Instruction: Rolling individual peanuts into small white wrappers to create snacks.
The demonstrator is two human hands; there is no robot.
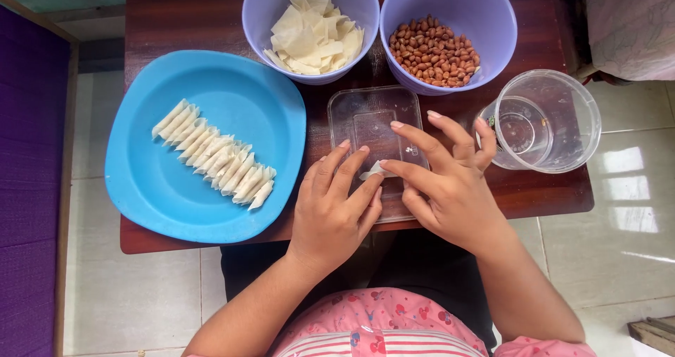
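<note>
- Pale tiled floor [140, 294] surrounds a small dark wooden desk [183, 12]; you look straight down on it, with a purple panel at the far left edge.
- Blue plate [140, 188] takes up the desk's left side, hanging slightly past the front edge. A diagonal row of folded pastry pieces [214, 155] lies on it, each overlapping the next.
- Two lilac bowls sit side by side at the back, rims near or touching: the left bowl [256, 9] holds a loose heap of flat pastry wrappers [313, 33], the right bowl [492, 5] holds brown-skinned peanuts [434, 53].
- Clear round plastic container [555, 121] lies on its side at the right, mouth towards you, apparently empty.
- Clear rectangular lid [365, 111] lies flat in front of the bowls and serves as the work surface.
- Your left hand [334, 209] and right hand [450, 188] are close together over the lid, fingertips meeting. Neither is clenched; both pinch lightly on one small wrapper [376, 170].
- That wrapper sits on the lid's near half, between your thumbs and forefingers, mostly hidden; only a pale corner shows. Whether a peanut is inside it, you cannot tell.
- Handling, as a judgement: the wrapper looks thin, light and limp, likely to tear or crease under a hard pinch, and may stick to the plastic. Take it at the edges and corners with fingertip pads only, and support it from beneath when lifting.
</note>
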